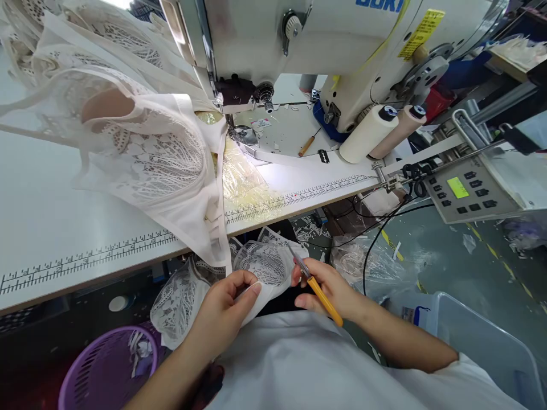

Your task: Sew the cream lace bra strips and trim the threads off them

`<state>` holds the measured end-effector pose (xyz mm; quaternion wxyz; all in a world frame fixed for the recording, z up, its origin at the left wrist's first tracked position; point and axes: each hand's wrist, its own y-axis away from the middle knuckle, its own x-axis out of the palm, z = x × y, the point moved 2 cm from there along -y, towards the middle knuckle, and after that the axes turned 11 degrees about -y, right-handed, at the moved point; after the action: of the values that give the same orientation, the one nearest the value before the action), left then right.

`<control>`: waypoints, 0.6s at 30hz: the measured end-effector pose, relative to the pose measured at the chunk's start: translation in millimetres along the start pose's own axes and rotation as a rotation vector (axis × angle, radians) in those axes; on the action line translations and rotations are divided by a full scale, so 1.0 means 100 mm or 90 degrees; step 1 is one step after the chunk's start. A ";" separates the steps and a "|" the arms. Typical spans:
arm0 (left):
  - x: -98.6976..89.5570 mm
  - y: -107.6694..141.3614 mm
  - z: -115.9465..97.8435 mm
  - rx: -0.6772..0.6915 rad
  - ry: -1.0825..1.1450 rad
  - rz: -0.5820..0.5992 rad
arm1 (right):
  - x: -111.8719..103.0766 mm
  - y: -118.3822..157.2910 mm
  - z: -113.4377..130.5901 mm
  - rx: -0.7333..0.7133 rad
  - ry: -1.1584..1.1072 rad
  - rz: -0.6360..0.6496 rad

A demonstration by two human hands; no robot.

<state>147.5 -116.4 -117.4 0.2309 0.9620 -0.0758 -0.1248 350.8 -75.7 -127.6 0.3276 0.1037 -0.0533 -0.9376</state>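
Note:
In my left hand [233, 304], thumb and fingers pinch the white fabric edge of a lace bra [265, 265] held below the table's front edge. My right hand [327, 287] grips a slim metal tool with a yellow handle [323, 299]. Its thin metal end points up and away, against or just above the right side of the bra; whether it touches cannot be made out. A narrow white strap hangs down to my left hand from another white lace bra [166, 151], which lies on the sewing table [38, 228] and droops over its edge.
A sewing machine [252, 40] stands at the back, with two thread cones [370, 134] to its right. A wooden-handled pick [306, 146] and a black blade [323, 156] lie on its bed. A purple basket [77, 364], a clear plastic bin [482, 324] and a control box [474, 188] flank me.

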 end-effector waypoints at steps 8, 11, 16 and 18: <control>-0.03 0.02 0.01 -0.037 0.027 -0.004 | 0.28 -0.12 0.09 -0.072 -0.040 -0.052; -0.04 0.02 0.05 -0.043 0.032 -0.015 | 0.29 -0.14 0.08 -0.050 -0.015 -0.062; -0.01 -0.02 0.14 -0.026 0.038 -0.029 | 0.39 -0.16 0.08 -0.012 -0.063 -0.067; 0.00 -0.04 0.17 -0.003 0.001 -0.039 | 0.42 -0.18 0.07 -0.006 -0.060 -0.072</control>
<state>143.3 -120.5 -134.0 0.2295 0.9634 -0.0460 -0.1308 306.0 -88.1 -130.1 0.2714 0.0606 -0.0584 -0.9588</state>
